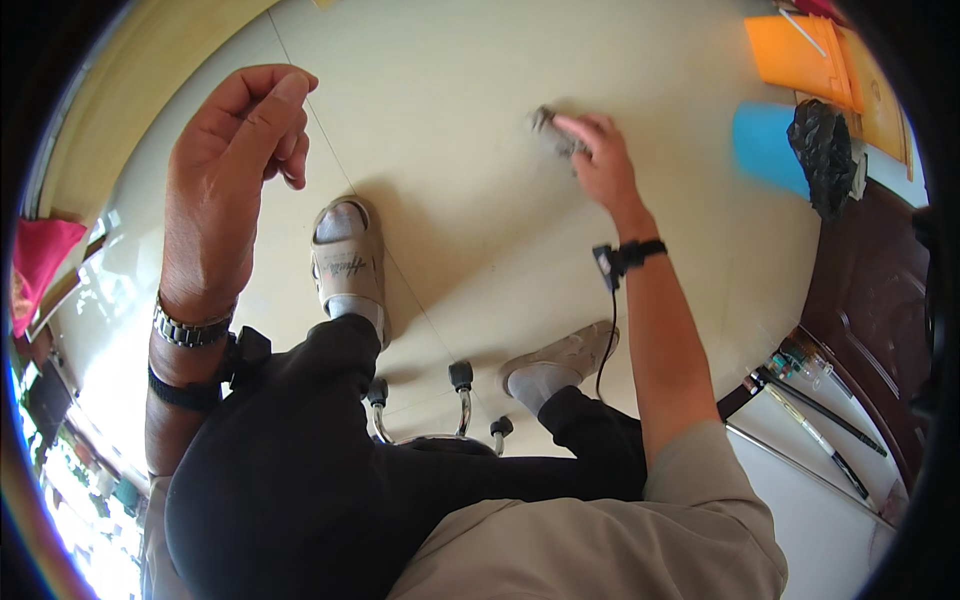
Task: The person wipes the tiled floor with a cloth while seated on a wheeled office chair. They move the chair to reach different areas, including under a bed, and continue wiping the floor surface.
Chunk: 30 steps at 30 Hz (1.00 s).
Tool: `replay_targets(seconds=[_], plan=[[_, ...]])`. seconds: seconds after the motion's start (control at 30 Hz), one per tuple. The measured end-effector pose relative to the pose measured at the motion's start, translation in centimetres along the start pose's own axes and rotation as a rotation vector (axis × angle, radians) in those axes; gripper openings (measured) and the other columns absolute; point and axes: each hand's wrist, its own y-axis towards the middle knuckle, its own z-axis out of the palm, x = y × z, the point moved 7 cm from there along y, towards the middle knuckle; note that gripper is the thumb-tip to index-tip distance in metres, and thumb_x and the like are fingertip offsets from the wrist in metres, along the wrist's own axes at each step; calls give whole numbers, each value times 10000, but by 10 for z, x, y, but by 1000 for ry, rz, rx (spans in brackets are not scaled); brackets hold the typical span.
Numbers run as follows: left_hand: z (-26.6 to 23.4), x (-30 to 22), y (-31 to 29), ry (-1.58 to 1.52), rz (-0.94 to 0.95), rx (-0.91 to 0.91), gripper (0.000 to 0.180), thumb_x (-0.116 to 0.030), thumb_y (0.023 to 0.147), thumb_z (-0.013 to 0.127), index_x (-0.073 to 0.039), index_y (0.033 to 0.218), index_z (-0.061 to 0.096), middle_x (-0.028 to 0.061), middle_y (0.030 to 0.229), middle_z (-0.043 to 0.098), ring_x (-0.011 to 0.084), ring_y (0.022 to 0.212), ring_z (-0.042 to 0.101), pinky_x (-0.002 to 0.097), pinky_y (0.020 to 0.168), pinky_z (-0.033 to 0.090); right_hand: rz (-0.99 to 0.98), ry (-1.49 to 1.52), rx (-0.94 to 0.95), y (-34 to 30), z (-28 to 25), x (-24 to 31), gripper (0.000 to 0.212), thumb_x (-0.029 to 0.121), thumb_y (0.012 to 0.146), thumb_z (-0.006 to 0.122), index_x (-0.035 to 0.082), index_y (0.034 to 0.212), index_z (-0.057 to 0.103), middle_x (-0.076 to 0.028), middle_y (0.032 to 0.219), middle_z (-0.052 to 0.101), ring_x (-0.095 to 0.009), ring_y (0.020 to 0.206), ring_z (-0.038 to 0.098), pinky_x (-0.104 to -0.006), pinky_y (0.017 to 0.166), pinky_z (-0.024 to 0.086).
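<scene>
My left hand (235, 150) is raised at the upper left, with its thumb against the curled fingers. Whatever it may pinch is too small or hidden to make out. Farther right, my right hand (606, 165) reaches low over the pale floor (440, 90). Its fingers press on a small grey crumpled bundle (556, 134), which is smeared by motion, so its kind is unclear. A metal watch (190, 328) circles my left wrist, and a black strap with a cable (628, 260) is on my right wrist.
My feet in beige slippers (350, 262) stand apart beside the metal stool legs (462, 400). At the right are a blue bin (765, 147) with a black plastic bag (822, 155), an orange container (795, 62), a dark brown panel (865, 300) and several long rods (815, 440). Pink cloth (45, 262) lies far left.
</scene>
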Motion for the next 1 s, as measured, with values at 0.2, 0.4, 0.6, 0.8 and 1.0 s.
replay_targets(seconds=[0.2,0.4,0.6,0.8,1.0], plan=[[11,1,2,47,-10,18,329,-267,1194,665,22,1326,748,-3,898,636,100,797,597,286,752,507,-133,-238,-46,-14,49,35,610,-28,898,741,357,1358,855,-8,1361,729,-356,1174,672,-456,997,645],[27,-1,0,7,-16,67,320,-264,1190,668,16,1328,741,-4,903,642,95,789,589,280,744,506,-254,-174,181,-101,89,106,566,12,929,753,378,1349,858,43,1380,712,-314,1154,661,-433,984,647],[37,9,-2,-7,-29,111,303,-255,1183,683,13,1310,746,-6,906,642,91,790,584,280,734,502,-16,31,162,-122,67,87,584,13,905,731,298,1405,832,-32,1394,709,-348,1198,665,-473,1049,621],[55,15,-1,7,-71,164,279,-246,1175,697,6,1281,755,-17,904,640,85,792,578,283,739,502,91,-221,-96,-117,30,28,652,-15,917,720,273,1502,742,-95,1452,646,-397,1225,645,-498,1049,618],[82,12,0,17,-73,216,261,-233,1170,708,7,1262,754,-21,903,641,83,790,580,284,737,501,203,-163,-185,-122,7,-14,713,-49,928,735,292,1554,700,-91,1488,620,-406,1223,634,-492,1029,626]])
